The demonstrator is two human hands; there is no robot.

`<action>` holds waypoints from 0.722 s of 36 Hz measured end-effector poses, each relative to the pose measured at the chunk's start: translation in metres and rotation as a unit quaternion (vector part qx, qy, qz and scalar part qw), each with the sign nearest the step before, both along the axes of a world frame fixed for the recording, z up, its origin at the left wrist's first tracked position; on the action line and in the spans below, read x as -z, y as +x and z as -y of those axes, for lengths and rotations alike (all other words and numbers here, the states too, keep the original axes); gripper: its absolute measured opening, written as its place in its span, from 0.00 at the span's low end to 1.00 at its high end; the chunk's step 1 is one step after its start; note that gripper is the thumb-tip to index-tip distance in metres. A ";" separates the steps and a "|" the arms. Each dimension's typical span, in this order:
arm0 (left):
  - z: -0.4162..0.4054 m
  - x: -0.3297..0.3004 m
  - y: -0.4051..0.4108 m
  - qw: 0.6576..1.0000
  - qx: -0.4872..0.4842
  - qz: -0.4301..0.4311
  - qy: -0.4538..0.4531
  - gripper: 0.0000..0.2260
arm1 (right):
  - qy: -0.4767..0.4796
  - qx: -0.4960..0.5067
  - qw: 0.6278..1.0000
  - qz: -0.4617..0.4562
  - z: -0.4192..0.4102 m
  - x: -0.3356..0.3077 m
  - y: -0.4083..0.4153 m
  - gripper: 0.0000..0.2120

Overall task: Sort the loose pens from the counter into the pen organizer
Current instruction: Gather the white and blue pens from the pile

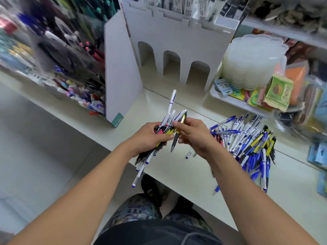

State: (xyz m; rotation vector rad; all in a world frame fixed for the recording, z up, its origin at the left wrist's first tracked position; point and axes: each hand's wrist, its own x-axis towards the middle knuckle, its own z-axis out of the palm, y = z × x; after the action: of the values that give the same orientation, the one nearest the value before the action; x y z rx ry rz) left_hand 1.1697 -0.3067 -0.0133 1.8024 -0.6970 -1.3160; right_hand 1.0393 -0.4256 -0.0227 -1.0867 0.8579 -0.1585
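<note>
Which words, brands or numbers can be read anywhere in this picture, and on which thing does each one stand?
None reads clearly.
Green packet in the tray: printed characters beside a seed picture, too blurred.
Small blue and white cards: print too small.
Teal label on the white organizer: too small.
Pens on the counter and in the left hand: barrel print unreadable.
Black and white packs behind: blurred.

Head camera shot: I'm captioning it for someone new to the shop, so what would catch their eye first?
First, the two hands at centre: the left hand grips a mixed bundle of pens, while the right hand pinches a yellow-and-black pen beside it. Next, the heap of blue, white and yellow loose pens spread on the counter at right. Behind stands the white pen organizer with three arched openings.
</note>
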 end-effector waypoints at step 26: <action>-0.130 -0.049 0.272 0.979 0.176 0.007 -0.105 0.13 | -0.081 0.182 0.980 -0.028 -0.130 -0.075 0.228 0.12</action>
State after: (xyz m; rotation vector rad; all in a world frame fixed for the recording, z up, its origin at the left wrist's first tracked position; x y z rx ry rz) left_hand 1.4412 -0.1763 0.0358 1.5676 -1.1586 -1.3939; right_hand 1.2669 -0.2956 0.0526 -1.0792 1.1054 -0.5136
